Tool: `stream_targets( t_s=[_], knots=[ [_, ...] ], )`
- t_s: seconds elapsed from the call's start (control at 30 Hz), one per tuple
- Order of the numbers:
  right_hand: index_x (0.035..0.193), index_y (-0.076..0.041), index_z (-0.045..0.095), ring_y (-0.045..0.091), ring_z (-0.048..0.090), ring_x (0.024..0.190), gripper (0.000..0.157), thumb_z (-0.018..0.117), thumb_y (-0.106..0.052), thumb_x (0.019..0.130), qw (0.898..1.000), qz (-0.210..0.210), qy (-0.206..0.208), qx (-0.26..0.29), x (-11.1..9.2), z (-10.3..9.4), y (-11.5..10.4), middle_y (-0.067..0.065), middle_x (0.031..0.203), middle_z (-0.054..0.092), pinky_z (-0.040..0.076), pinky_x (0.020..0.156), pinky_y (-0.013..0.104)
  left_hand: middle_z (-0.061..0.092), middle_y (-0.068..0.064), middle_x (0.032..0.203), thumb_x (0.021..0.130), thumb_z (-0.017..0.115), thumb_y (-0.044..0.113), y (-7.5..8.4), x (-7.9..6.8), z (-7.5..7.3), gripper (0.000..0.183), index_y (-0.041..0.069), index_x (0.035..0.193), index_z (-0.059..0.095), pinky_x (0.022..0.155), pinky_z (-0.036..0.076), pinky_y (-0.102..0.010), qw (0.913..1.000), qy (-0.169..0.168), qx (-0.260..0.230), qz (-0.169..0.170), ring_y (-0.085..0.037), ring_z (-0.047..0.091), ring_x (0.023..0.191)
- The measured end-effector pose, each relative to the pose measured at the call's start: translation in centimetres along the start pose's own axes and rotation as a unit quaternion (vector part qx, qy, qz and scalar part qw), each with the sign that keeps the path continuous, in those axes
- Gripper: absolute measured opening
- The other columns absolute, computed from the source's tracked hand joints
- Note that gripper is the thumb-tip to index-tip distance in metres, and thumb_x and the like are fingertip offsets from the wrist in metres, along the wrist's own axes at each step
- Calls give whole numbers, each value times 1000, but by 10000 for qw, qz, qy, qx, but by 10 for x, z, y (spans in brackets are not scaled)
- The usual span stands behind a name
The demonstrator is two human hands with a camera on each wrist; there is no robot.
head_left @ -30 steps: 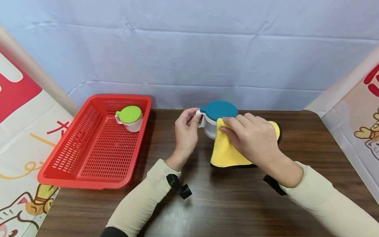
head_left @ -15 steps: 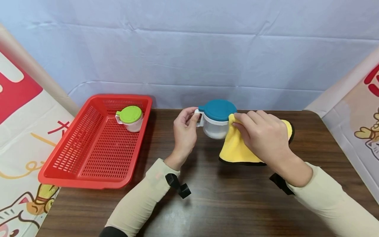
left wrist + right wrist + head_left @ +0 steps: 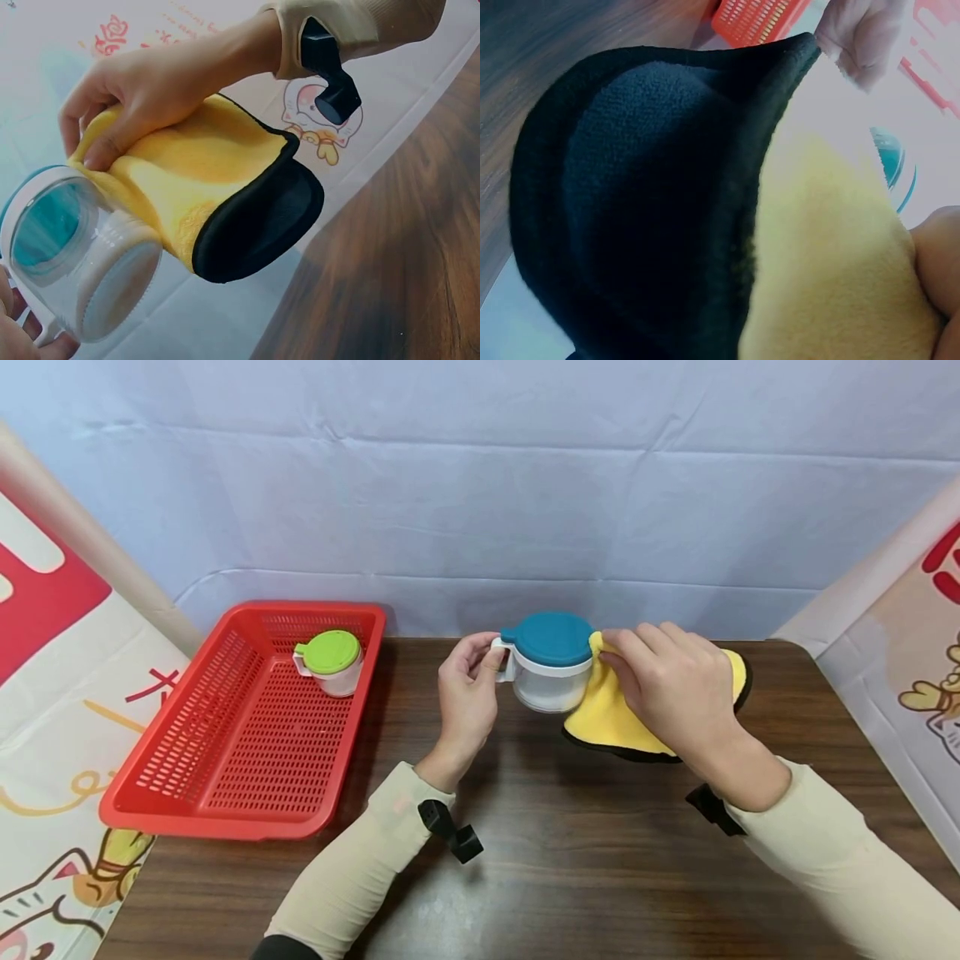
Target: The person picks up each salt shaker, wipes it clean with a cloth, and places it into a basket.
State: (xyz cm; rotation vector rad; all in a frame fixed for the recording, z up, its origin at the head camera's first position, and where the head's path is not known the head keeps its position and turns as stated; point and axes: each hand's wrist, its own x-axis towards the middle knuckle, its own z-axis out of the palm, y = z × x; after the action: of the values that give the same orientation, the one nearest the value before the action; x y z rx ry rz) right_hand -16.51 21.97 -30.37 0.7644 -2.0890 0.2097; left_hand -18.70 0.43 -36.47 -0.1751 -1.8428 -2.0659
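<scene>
A clear seasoning jar (image 3: 551, 685) with a blue lid (image 3: 555, 638) and a white handle is held up over the table. My left hand (image 3: 468, 689) pinches that handle between thumb and fingers. On the jar's other side my right hand (image 3: 667, 681) grips a yellow cloth (image 3: 617, 714) with black edging. The cloth's upper corner lies right at the lid's right edge, and the rest hangs down below the hand. In the left wrist view the jar (image 3: 79, 255) tilts, its base toward the camera. A dark underside of the cloth (image 3: 652, 195) fills much of the right wrist view.
A red plastic basket (image 3: 337, 777) stands on the left of the brown wooden table (image 3: 570, 877). Inside it, near the back right corner, sits a smaller jar with a green lid (image 3: 330, 652). A pale curtain (image 3: 480, 510) hangs behind the table.
My right hand has moved right with the cloth, from the jar's front to its right edge, uncovering the jar's front, then slightly up. The left hand and jar have shifted slightly left.
</scene>
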Motion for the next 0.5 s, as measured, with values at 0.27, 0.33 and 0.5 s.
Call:
stream_targets(
  t_s=[0.27, 0.33, 0.5],
  knots=[
    [101, -5, 73, 32, 55, 58, 13, 67, -17, 99, 10000, 23, 77, -19, 4, 5, 5, 13, 75, 67, 39, 44, 39, 71, -19, 109, 100, 63, 2, 0, 1, -1, 18, -6, 115, 67, 91, 57, -42, 10000, 38, -8, 16, -22, 69, 98],
    [100, -6, 73, 32, 55, 58, 12, 68, -16, 99, 10000, 20, 62, -11, 5, 7, 6, 13, 75, 67, 39, 44, 38, 71, -19, 109, 100, 62, 2, -1, 1, -1, 18, -7, 116, 67, 91, 56, -47, 10000, 72, -48, 9, -22, 68, 98],
    [99, -6, 73, 33, 58, 60, 9, 75, -10, 92, 9999, 132, -26, -47, 5, 10, 10, 13, 78, 69, 41, 45, 39, 71, -19, 108, 100, 63, 1, -1, 2, 0, 17, -7, 114, 67, 89, 57, -44, 9999, 103, -106, -12, -21, 69, 96]
  ],
)
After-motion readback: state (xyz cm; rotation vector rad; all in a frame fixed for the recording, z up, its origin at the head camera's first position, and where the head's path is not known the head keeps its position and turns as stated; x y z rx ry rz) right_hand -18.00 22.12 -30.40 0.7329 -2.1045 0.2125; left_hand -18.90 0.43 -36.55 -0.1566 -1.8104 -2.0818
